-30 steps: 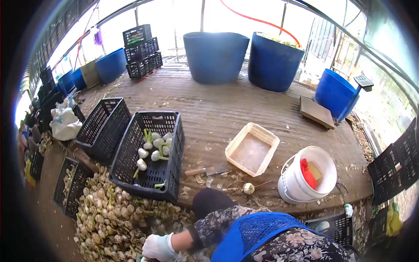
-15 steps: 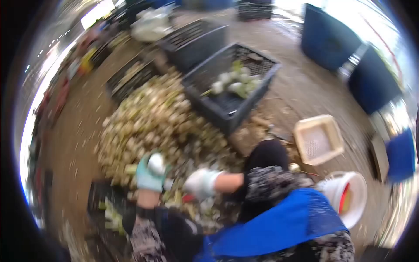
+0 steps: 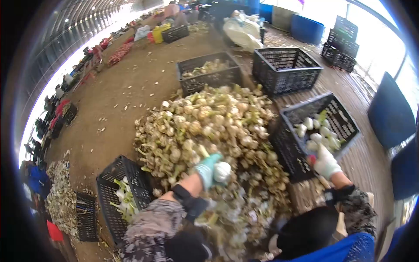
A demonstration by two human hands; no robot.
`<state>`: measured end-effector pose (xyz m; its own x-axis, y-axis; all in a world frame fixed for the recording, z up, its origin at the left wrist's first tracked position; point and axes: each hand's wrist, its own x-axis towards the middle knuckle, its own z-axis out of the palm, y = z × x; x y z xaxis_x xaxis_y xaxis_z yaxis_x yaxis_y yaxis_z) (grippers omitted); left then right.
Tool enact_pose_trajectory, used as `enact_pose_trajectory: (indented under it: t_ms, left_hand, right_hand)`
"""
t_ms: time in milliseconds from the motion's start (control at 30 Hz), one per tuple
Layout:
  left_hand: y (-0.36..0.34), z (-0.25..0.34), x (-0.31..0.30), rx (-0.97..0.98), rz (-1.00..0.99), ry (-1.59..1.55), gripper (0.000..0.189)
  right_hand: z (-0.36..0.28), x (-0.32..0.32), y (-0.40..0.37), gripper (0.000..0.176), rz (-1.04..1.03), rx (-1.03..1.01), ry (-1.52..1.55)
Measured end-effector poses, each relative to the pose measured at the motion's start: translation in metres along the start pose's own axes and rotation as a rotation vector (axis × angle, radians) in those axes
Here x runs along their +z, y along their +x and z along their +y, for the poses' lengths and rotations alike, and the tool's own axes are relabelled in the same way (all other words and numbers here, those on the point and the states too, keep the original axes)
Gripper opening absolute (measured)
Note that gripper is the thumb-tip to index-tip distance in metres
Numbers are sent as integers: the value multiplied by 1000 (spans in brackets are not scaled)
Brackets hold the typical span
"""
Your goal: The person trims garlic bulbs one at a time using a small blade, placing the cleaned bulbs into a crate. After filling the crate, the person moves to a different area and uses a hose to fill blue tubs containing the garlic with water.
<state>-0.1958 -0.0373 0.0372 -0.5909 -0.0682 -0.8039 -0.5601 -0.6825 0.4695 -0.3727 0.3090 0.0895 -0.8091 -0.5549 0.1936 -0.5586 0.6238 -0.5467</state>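
My left hand [image 3: 208,169], in a teal and white glove, is closed around a clean white garlic bulb [image 3: 222,173], with a pale green stem showing above the fingers. It is above the near side of a large heap of garlic [image 3: 205,124]. My right hand [image 3: 326,163], in a white glove, reaches over the near rim of a black crate [image 3: 291,150]. Several white garlic bulbs [image 3: 315,137] lie in that crate, close to its fingertips. A small red-ended tool [image 3: 311,160] shows at the right hand's finger side; the rest of it is hidden.
At the left stands another black crate [image 3: 114,179] with trimmed garlic. Beyond the heap are a crate of garlic [image 3: 209,81] and a further black crate [image 3: 286,81]. Papery skins [image 3: 244,218] cover the ground near my legs. Blue tubs [image 3: 391,109] stand on the right.
My right hand has moved from beside the left hand, out to the right crate with the red-ended tool. My left hand still holds a garlic bulb. The camera view has shifted.
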Motion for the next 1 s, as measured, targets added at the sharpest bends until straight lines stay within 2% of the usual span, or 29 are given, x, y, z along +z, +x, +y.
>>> enact_pose_trajectory:
  t_ms: [67, 100, 133, 167, 200, 267, 300, 333, 367, 400, 433, 467, 500, 533, 567, 600, 667, 733, 833, 900, 967, 1000]
  left_hand:
    - [46, 5, -3, 24, 98, -1, 40]
    - [81, 5, -17, 2, -7, -3, 39]
    - [105, 7, -21, -143, -58, -56, 38]
    - [123, 10, -17, -183, -64, -62, 38]
    - [136, 10, -13, -246, -68, -66, 38]
    - [158, 16, -4, -260, -156, 20, 44]
    - [163, 22, -4, -279, -372, 15, 42]
    - [166, 27, 5, -173, -372, 69, 39]
    - [167, 33, 14, -184, -432, -25, 36]
    - [168, 39, 21, -120, -438, -37, 32]
    - [165, 53, 25, -124, -590, 23, 32]
    - [156, 65, 34, -143, -591, 39, 35]
    - [144, 72, 40, -31, -607, 99, 39]
    - [142, 76, 45, 2, -633, 121, 43]
    - [140, 77, 49, 13, -590, 157, 44]
    - [137, 76, 53, 26, -549, 163, 45]
    - [126, 82, 62, -99, -504, 149, 39]
    - [106, 84, 89, -109, -484, 154, 43]
    - [77, 85, 152, -135, -498, 83, 43]
    - [59, 83, 211, -129, -426, 27, 37]
    - [59, 64, 255, -138, -305, -1, 35]
    - [57, 53, 273, -137, -337, -122, 31]
  right_hand:
    - [89, 14, 9, 19, -611, -90, -514]
    - [121, 16, -2, 12, -580, -414, -488]
    - [100, 15, -3, 10, -629, 48, -110]
    - [93, 20, -10, 12, -495, 398, 557]
    - [74, 16, -6, 15, -524, 382, 410]
    - [33, 8, 3, 32, -572, 358, 117]
    - [30, 11, 11, 39, -632, 460, 235]
    - [24, 9, 19, 47, -661, 572, 354]
    - [1, 3, 38, 60, -813, 557, 205]
    - [6, 8, 37, 70, -770, 159, -103]
    - [8, 12, 32, 74, -727, 193, -105]
    - [23, 15, 20, 62, -688, 325, -142]
    - [11, 17, 23, 55, -638, 284, -215]
    - [12, 19, 16, 39, -574, 311, -259]
    - [12, 21, 12, 30, -507, 324, -257]
    - [8, 18, 15, 32, -564, 355, -257]
    - [13, 20, 17, 36, -491, 335, -273]
    - [18, 18, 14, 40, -504, 366, -231]
    - [13, 8, 21, 48, -501, 417, -177]
    - [11, 2, 20, 54, -484, 448, -139]
    - [10, -4, 23, 62, -468, 422, -87]
    - [11, -7, 22, 67, -423, 377, -29]
